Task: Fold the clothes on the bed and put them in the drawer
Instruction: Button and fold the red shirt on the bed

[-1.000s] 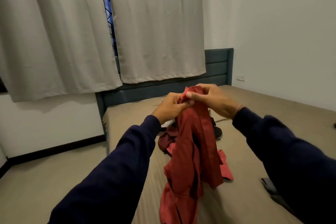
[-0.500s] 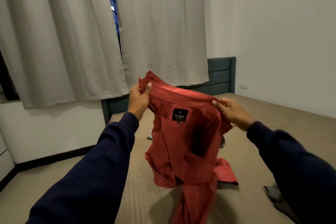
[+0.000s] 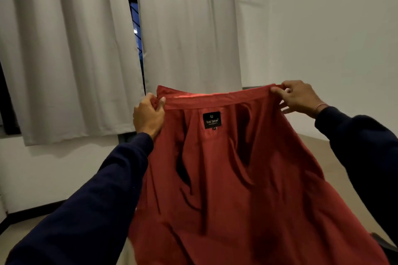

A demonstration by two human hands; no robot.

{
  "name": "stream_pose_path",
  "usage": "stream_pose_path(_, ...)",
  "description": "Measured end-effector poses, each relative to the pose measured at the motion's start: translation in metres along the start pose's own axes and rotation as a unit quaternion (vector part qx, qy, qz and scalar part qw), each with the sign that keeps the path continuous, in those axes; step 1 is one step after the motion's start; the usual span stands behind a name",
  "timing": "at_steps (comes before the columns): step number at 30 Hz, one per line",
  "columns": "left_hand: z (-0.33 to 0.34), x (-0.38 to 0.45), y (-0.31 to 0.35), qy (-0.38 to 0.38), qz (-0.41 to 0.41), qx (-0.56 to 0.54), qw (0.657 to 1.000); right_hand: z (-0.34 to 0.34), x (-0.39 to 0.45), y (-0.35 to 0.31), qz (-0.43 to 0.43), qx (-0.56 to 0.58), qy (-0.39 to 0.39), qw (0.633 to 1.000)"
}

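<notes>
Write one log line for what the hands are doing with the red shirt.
stage: spreading | left hand: grips shirt top edge | right hand: pinches other end | shirt: held up, unfolded

We see 1 red shirt (image 3: 247,178) held up in the air, spread wide and hanging down. Its top edge is pulled flat and straight. A small black tag (image 3: 212,120) with light letters sits just under that edge. The cloth has soft folds and dark gaps.
</notes>
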State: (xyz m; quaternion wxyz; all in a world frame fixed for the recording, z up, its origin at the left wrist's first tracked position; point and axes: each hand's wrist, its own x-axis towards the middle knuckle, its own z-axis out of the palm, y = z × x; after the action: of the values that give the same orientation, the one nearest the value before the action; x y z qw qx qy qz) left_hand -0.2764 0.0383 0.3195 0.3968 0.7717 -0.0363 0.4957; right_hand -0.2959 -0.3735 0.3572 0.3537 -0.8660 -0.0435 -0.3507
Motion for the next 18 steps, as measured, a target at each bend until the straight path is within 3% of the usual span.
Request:
stream_pose_path(2, -0.010, -0.003, 0.016, -0.012, -0.013, 0.089, 0.996, -0.004, -0.013, -0.016, -0.012, -0.033, -0.003, 0.999)
stream_pose_path(6, -0.023, 0.002, 0.041, -0.101, -0.103, 0.200, 0.969, -0.017, -0.032, -0.039, -0.019, -0.226, 0.014, 0.974)
stream_pose_path(9, -0.018, 0.004, 0.048, -0.224, -0.209, -0.003, 0.952, -0.019, -0.047, -0.057, -0.022, -0.281, -0.063, 0.957)
stream_pose_path(12, -0.025, -0.008, 0.061, -0.310, -0.283, -0.150, 0.895, -0.015, -0.066, -0.073, -0.044, -0.150, -0.169, 0.973)
stream_pose_path(14, -0.032, -0.018, 0.069, -0.384, -0.290, -0.195, 0.855, -0.013, -0.076, -0.078, 0.004, 0.006, -0.211, 0.977)
stream_pose_path(18, -0.042, -0.033, 0.080, -0.428, -0.284, -0.268, 0.815, -0.013, -0.089, -0.080, 0.093, 0.268, -0.259, 0.923)
